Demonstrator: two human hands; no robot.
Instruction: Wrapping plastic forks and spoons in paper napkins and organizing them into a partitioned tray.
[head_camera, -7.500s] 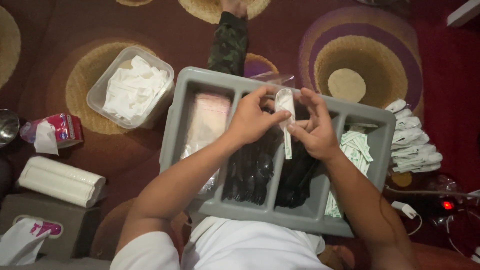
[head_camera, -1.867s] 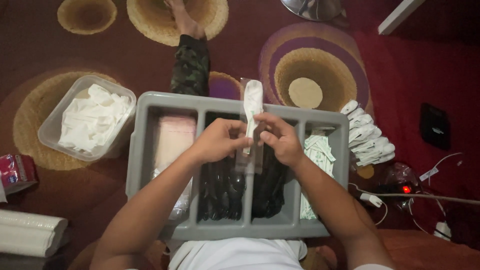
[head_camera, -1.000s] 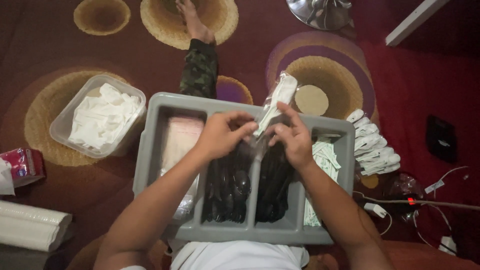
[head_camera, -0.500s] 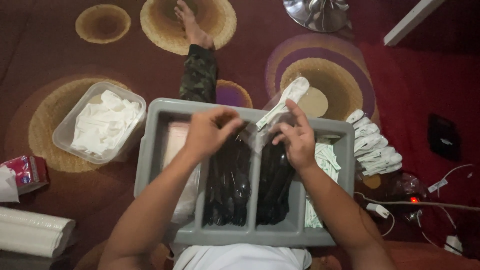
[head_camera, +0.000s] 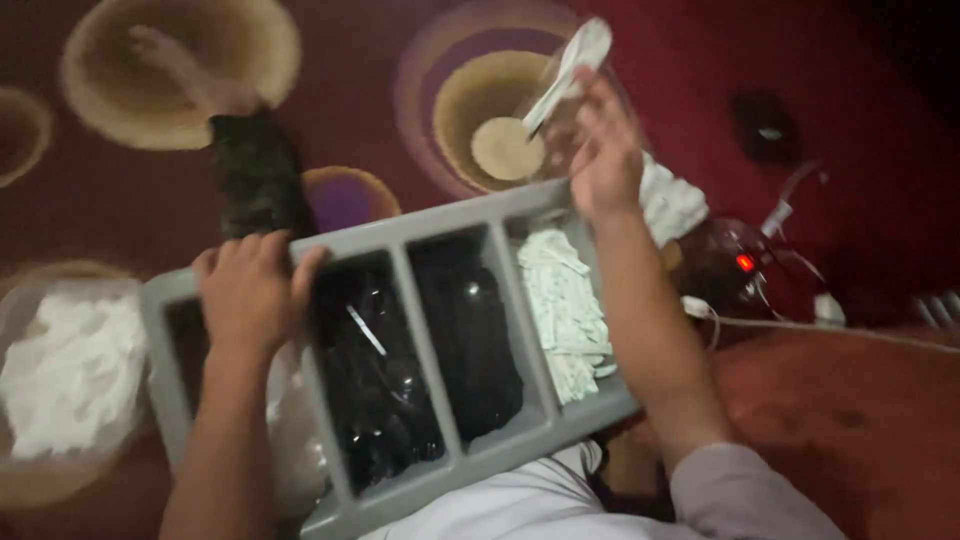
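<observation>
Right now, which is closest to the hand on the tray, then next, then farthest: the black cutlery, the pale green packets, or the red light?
From the left hand:
1. Black cutlery, just beside it.
2. Pale green packets, far compartment.
3. Red light, off on the floor.

White sachets (head_camera: 562, 315) in tray compartment

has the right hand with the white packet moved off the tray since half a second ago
Yes. The right hand has swung outward past the far rim of the grey tray, carrying the white packet over the carpet.
</observation>
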